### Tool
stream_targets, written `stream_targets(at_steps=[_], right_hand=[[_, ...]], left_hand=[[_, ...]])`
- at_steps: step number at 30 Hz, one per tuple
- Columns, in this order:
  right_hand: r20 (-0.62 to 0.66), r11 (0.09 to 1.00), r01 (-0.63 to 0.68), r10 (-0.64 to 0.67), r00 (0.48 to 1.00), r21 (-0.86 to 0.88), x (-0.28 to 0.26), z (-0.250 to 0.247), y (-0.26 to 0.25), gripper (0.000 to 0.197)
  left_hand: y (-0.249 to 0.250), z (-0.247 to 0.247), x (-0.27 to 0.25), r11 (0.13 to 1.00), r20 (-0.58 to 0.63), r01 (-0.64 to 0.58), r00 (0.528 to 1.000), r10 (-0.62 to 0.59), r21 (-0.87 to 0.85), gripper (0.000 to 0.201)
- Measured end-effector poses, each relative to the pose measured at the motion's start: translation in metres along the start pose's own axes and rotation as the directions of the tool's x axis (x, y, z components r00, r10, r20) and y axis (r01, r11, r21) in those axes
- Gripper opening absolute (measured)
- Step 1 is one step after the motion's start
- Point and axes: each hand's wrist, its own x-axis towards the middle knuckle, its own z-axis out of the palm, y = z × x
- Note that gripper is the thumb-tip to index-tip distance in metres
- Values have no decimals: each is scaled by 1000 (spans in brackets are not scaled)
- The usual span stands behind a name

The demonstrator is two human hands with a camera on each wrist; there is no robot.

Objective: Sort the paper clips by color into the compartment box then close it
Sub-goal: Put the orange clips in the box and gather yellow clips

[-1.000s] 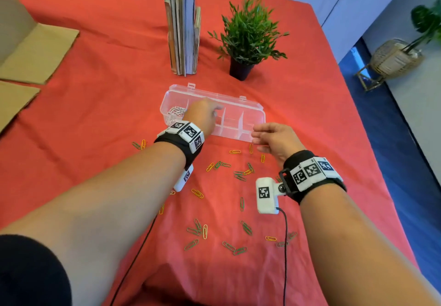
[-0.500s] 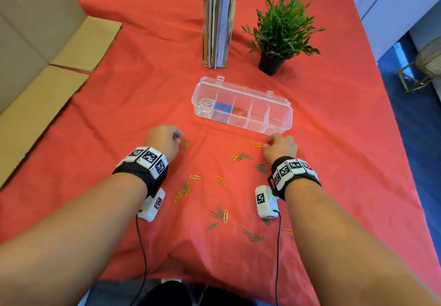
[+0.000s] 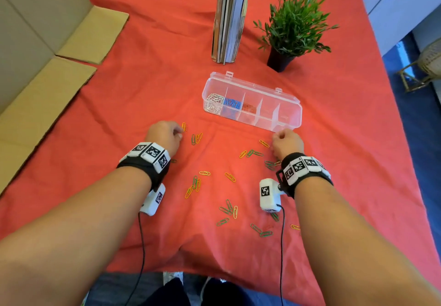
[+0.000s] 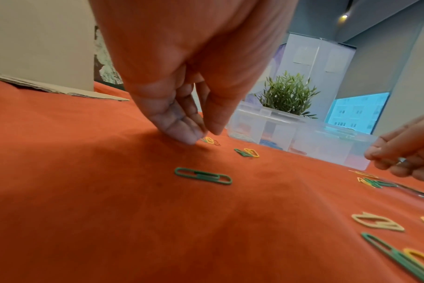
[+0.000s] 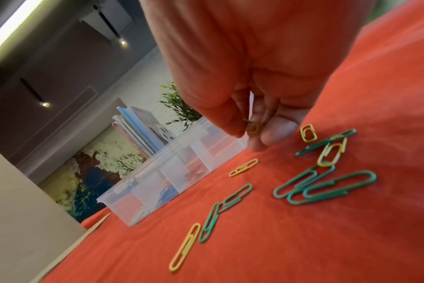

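The clear compartment box point(image 3: 290, 105) lies open on the red cloth, with silver, blue and red clips in its three left compartments. Several yellow and green paper clips point(image 3: 196, 184) are scattered in front of it. My left hand point(image 3: 167, 136) is down on the cloth left of the box, thumb and fingertips point(image 4: 191, 137) closing on a yellow clip point(image 4: 209, 140) that lies there. My right hand point(image 3: 286, 142) hovers just before the box's near right corner and pinches a yellow clip point(image 5: 252, 128) between thumb and fingers. A green clip point(image 4: 202, 175) lies behind my left hand.
Upright books point(image 3: 230, 17) and a potted plant point(image 3: 293, 24) stand behind the box. A cardboard box with open flaps point(image 3: 47, 50) takes up the left side. Wrist camera cables run over the table's near edge. Floor lies beyond the right edge.
My left hand has come back from the box to the cloth at the left. My right hand has dropped to the clips near the box's front right corner and picked one up.
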Motion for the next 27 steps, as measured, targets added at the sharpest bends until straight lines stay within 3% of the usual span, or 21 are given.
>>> stream_targets(at_steps=[4, 8, 10, 15, 17, 21, 24, 27], right_hand=[[26, 992, 51, -48, 998, -117, -9, -1, -8, 18], [55, 973, 108, -98, 994, -206, -10, 9, -15, 20], [63, 953, 127, -114, 991, -274, -13, 13, -19, 24], [132, 932, 83, -39, 990, -352, -22, 13, -25, 32], [154, 952, 110, -68, 986, -285, -27, 9, -28, 28], [99, 996, 55, -62, 993, 71, -35, 10, -35, 18], [225, 966, -76, 19, 974, 248, -42, 13, -44, 32], [320, 936, -189, 89, 943, 297, -49, 16, -51, 24]], left_hand=[[15, 7, 3, 997, 71, -77, 995, 76, 7, 22], [22, 17, 6, 987, 142, -122, 984, 107, 106, 29], [24, 17, 7, 980, 169, -124, 981, 98, 154, 24], [26, 17, 7, 966, 221, -162, 968, 116, 201, 16], [26, 17, 8, 971, 223, -159, 968, 118, 177, 18], [29, 22, 10, 955, 243, -242, 950, 197, 173, 32], [32, 26, 11, 951, 246, -255, 947, 208, 175, 17], [31, 26, 10, 964, 236, -244, 948, 215, 103, 10]])
